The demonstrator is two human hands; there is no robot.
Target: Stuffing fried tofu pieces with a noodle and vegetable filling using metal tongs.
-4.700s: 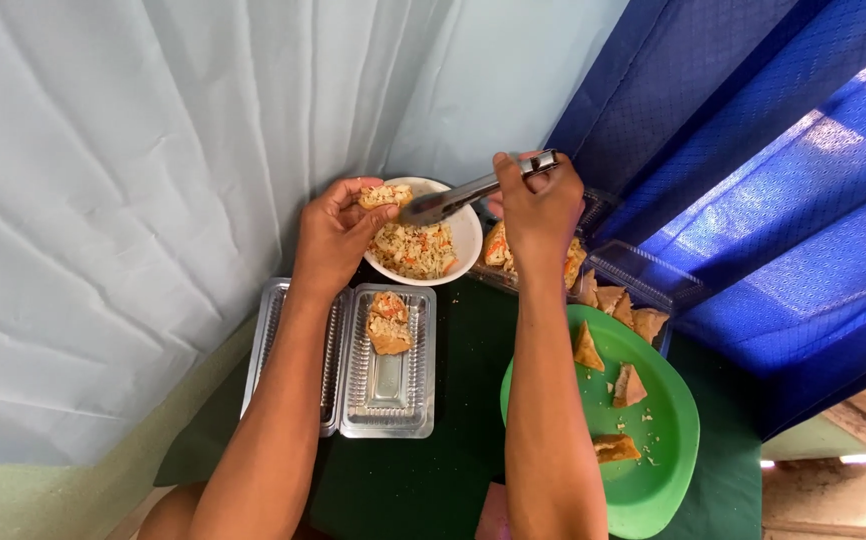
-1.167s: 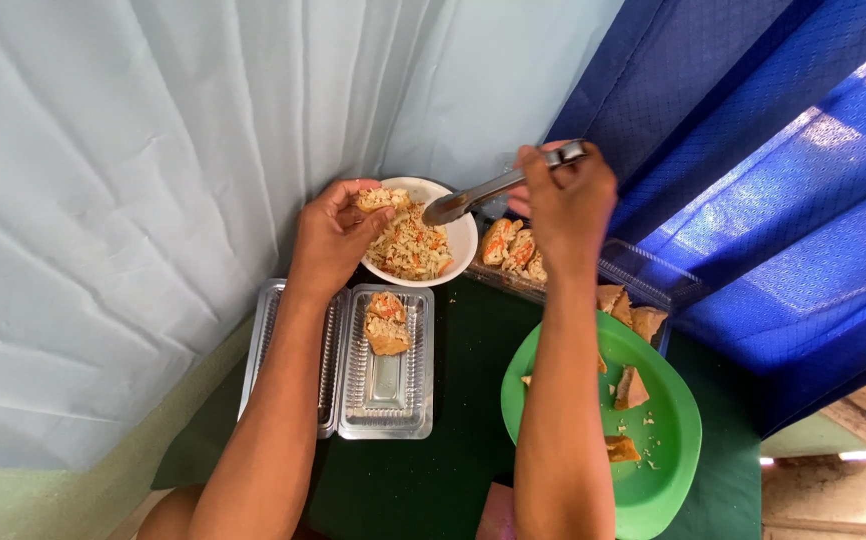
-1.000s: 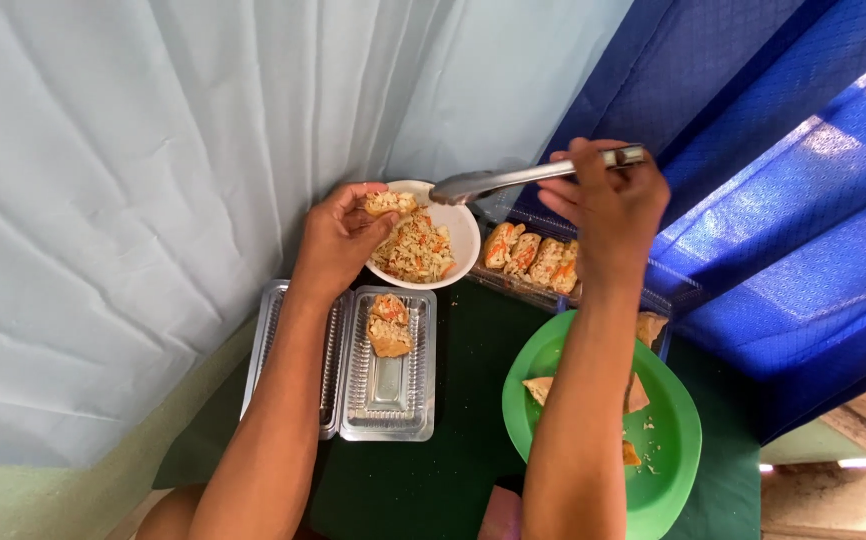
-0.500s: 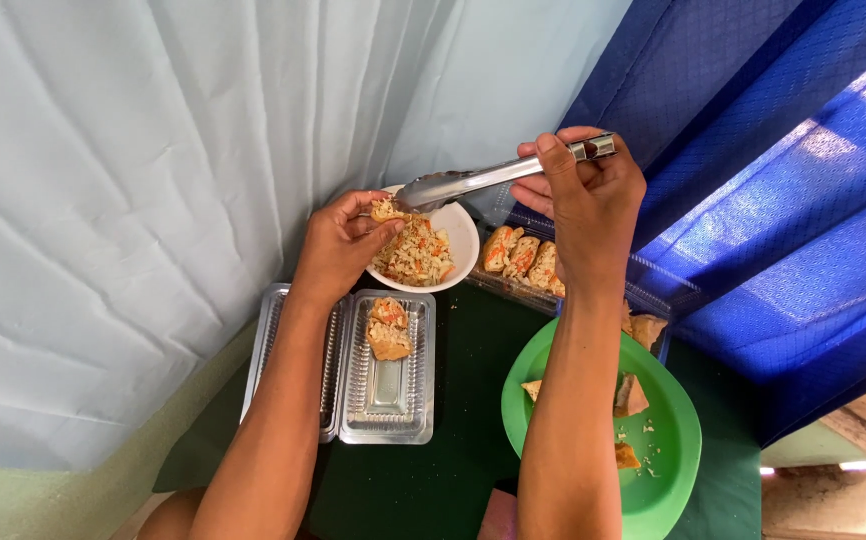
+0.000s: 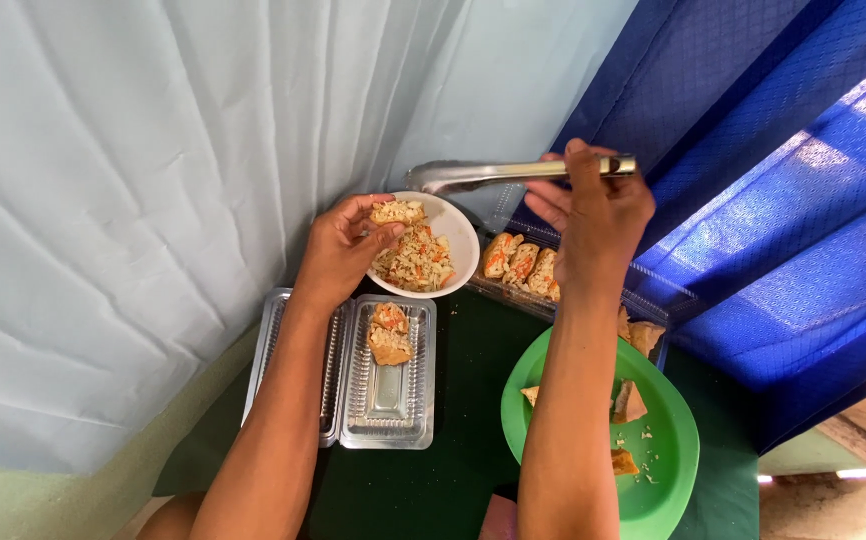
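Pale blue curtain [image 5: 153, 150] hangs left, deep blue tarp [image 5: 753, 200] right, dark green tabletop [image 5: 453, 480] below

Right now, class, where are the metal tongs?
In the head view, the metal tongs are gripped in the right hand, held level above the white bowl of filling, tips pointing left toward the pale curtain.

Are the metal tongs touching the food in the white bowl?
Apart. The head view shows the tongs, held in the right hand, raised above the white bowl, with bare rim showing between their tips and the shredded filling.
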